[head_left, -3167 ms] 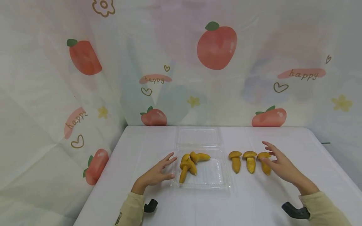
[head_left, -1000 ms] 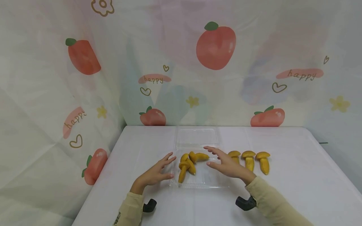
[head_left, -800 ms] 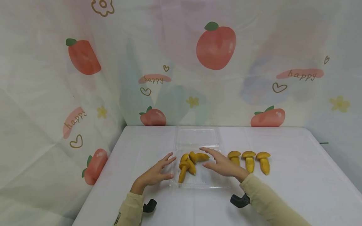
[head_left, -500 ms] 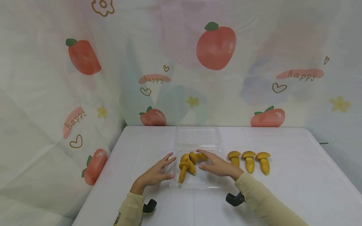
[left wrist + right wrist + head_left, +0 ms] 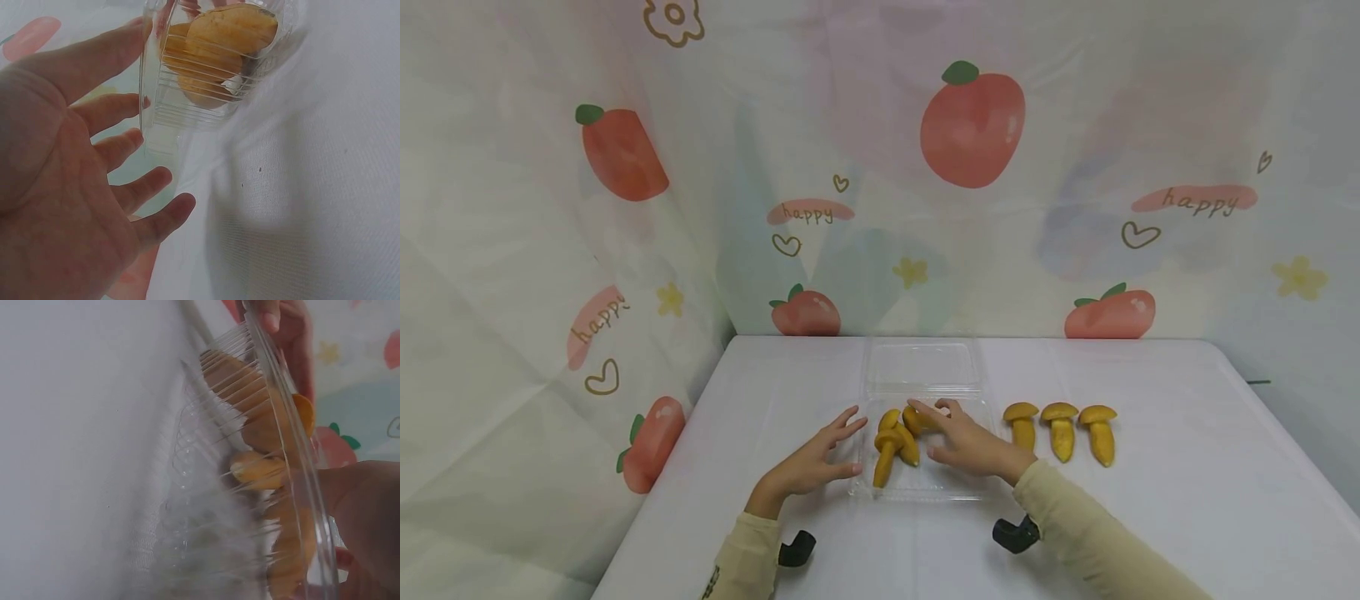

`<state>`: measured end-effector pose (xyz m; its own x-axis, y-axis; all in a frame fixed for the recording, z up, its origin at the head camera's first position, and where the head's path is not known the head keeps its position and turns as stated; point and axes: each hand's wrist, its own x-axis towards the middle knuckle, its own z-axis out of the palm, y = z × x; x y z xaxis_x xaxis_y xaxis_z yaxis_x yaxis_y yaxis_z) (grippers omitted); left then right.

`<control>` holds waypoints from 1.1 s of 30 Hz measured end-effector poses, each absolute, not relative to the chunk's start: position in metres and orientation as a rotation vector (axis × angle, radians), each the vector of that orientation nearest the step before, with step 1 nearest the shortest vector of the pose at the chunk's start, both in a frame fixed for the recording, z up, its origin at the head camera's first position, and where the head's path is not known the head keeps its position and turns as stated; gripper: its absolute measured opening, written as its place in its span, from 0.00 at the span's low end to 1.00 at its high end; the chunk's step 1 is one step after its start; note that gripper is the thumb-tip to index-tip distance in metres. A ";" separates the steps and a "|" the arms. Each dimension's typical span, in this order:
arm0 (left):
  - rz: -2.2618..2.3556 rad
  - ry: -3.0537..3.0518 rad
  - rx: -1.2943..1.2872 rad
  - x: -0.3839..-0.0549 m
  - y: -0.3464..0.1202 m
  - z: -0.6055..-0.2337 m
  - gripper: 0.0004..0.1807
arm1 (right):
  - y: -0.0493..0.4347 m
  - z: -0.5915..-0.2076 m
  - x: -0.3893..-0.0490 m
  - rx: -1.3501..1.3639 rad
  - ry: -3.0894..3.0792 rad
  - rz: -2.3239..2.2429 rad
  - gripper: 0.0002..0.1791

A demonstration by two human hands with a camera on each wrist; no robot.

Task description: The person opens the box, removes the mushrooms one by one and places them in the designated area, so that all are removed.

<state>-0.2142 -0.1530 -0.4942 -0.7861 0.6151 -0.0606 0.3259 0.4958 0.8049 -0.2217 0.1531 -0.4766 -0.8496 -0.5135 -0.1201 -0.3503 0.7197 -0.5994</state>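
Note:
Several yellow-brown mushrooms lie in a clear plastic clamshell box (image 5: 925, 495), whose lid is folded back. My left hand (image 5: 808, 462) is at the box's left side with fingers spread; in the left wrist view its fingertips are right at the clear rim (image 5: 147, 75). Over the box's right half, my right hand (image 5: 966, 442) reaches in, index finger stretched and thumb apart. It partly covers a mushroom (image 5: 912, 421) at the back of the box. Beside it, mushrooms (image 5: 887, 454) are piled on the left. In the right wrist view, mushrooms (image 5: 290, 550) show through the ribbed wall beside the hand.
Right of the box, three mushrooms (image 5: 1060, 433) stand in a row on the white tabletop (image 5: 1210, 500). The lid (image 5: 922, 365) lies toward the back wall. A printed cloth (image 5: 880, 150) with fruit pictures hangs behind and to the left.
My right hand has left the three mushrooms in the row and moved left and into the box, over the back mushroom. The left hand and all mushrooms have stayed in place.

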 end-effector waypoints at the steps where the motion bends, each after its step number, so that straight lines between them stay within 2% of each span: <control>1: 1.189 2.403 0.789 -0.214 -0.153 -0.494 0.41 | 0.153 -0.477 -0.221 -0.707 2.663 -0.795 0.42; 9: 1.200 2.399 0.802 -0.214 -0.153 -0.493 0.40 | 0.150 -0.473 -0.218 -0.822 2.713 -0.591 0.36; 19: 1.194 2.394 0.788 -0.213 -0.153 -0.491 0.40 | 0.151 -0.473 -0.220 -0.861 2.755 -0.725 0.32; 33: 1.175 2.407 0.777 -0.214 -0.153 -0.494 0.41 | 0.158 -0.477 -0.223 -0.753 2.674 -0.943 0.34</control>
<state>-0.2140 -0.1533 -0.4938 -0.7878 0.6119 -0.0708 0.3206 0.5054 0.8011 -0.2233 0.1582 -0.4767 -0.8481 -0.5292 -0.0252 -0.3962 0.6651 -0.6329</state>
